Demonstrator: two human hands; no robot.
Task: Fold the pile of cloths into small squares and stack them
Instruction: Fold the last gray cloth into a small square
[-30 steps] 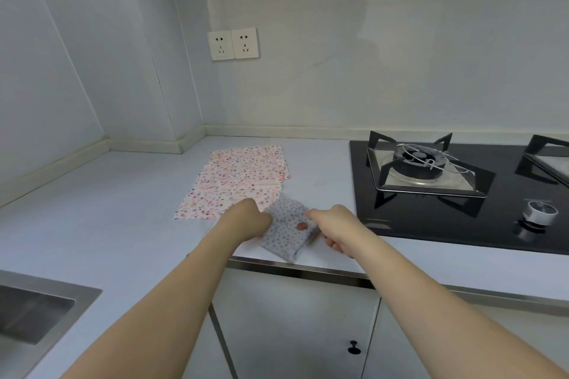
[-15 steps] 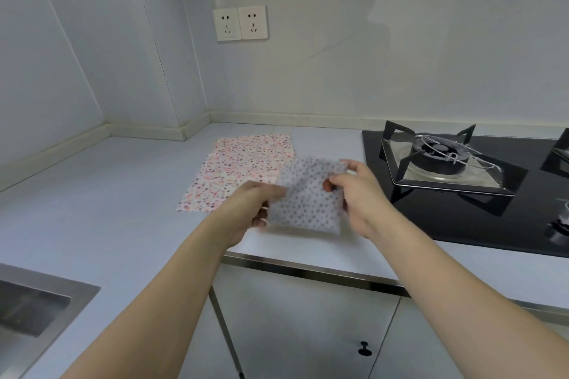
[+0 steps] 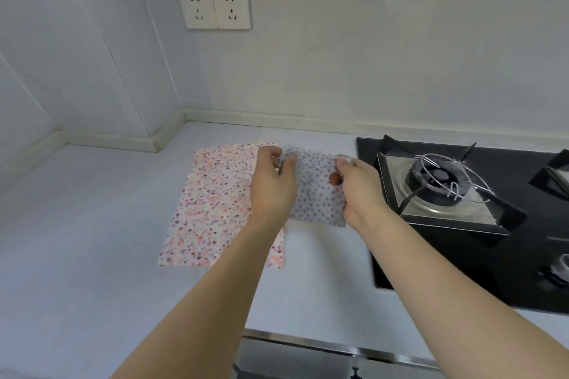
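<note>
Both hands are up over the tabletop [image 3: 92, 224], holding one grey dotted cloth [image 3: 314, 194] stretched between them.

Left hand [image 3: 272, 184]: thumb and fingers [image 3: 289, 163] curled round the cloth's upper left corner, pinching it. Back of hand faces the camera, so the finger contact underneath is hidden.

Right hand [image 3: 360, 191]: grips the cloth's right edge, thumb on the front face near the top right corner, remaining fingers behind the fabric. A small reddish round spot [image 3: 335, 178] sits at the thumb tip; can't tell whether it is a painted nail or something on the cloth.

Grey cloth: roughly rectangular, already smaller than the sheet below it. Long axis runs top to bottom in the head view, leaning slightly left at the top. Top edge is taut between the two hands, bottom edge hangs free toward the near side. Whether the bottom edge touches the tabletop can't be told.

Pink floral cloth [image 3: 215, 203]: flat on the tabletop, unfolded, partly under the left hand and forearm. Long axis runs near to far, far end angled slightly right. Grey cloth overlaps its right edge in view.

Gas hob [image 3: 462, 271] is to the right of the cloths, with a burner [image 3: 437, 178] just beside the right hand. Twin wall sockets [image 3: 214, 8] sit on the back wall above.
</note>
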